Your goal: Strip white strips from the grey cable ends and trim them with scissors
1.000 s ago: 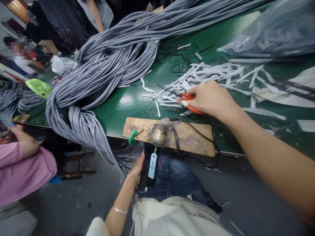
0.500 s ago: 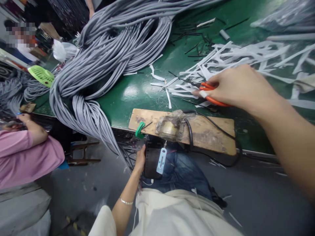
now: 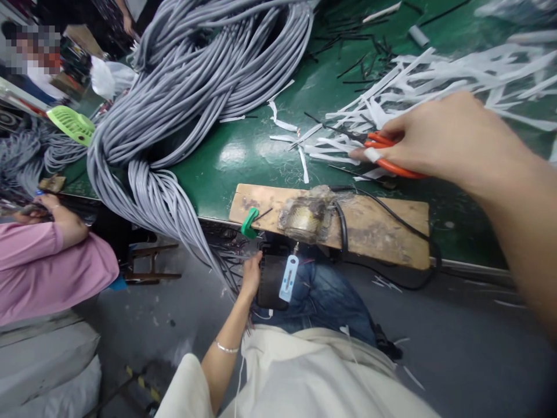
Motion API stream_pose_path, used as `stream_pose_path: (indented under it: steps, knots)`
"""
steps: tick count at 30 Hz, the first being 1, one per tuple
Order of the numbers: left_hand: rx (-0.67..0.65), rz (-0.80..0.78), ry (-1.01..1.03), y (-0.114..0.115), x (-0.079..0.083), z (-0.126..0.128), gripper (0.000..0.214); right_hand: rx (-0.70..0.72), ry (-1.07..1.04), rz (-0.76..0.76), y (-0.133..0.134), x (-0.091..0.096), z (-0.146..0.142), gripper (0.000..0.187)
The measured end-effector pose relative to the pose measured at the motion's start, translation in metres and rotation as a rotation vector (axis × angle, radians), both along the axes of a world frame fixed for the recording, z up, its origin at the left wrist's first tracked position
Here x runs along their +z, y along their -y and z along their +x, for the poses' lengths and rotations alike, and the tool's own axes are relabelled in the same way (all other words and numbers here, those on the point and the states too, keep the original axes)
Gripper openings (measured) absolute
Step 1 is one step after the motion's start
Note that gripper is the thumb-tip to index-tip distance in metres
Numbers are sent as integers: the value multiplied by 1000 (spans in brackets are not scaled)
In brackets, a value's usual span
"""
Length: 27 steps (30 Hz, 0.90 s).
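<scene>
My right hand [image 3: 439, 142] is closed around orange-handled scissors [image 3: 385, 157] above the green table [image 3: 243, 157], blades pointing left over white strips [image 3: 391, 81]. My left hand [image 3: 251, 273] grips a black phone-like device [image 3: 272, 281] with a pale blue tag [image 3: 288, 278] on my lap, below the table edge. A thick bundle of grey cables [image 3: 191, 87] lies over the table and hangs off its edge beside that hand.
A wooden board [image 3: 383, 223] with a taped metal fixture [image 3: 304, 216], a green clip [image 3: 249, 222] and a black cord [image 3: 391, 278] sits at the table edge. A person in a pink sleeve [image 3: 52, 267] works at the left. A green plastic item [image 3: 72, 123] lies far left.
My right hand with the scissors has drawn nearer and further right in view. My left hand with the device has risen closer to the table edge.
</scene>
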<state>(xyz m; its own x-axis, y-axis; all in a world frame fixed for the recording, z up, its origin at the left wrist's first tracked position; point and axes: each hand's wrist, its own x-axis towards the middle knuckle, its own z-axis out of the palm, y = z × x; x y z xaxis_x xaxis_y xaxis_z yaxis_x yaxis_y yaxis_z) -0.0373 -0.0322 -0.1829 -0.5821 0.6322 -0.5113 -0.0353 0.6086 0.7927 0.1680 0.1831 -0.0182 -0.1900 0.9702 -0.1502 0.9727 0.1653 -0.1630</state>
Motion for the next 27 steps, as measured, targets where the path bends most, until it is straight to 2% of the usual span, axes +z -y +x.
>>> stream_pose_path:
  steps: [8, 11, 15, 22, 27]
  knots:
    - [-55, -28, -35, -4, 1, 4, 16, -1, 36, -50, -1, 1, 0, 70]
    - [-71, -25, -76, -6, 0, 8, 9, 16, 68, -23, 0, 1, 0, 55]
    - [-65, -25, -142, -8, 0, 13, 23, 24, 80, -1, 1, 2, 1, 37]
    - [-57, -53, -176, -15, 4, 22, 25, 49, 89, 11, -1, -1, 3, 38]
    - [-57, -28, -152, -13, -1, 20, 24, 62, 79, 20, -1, -1, 3, 36]
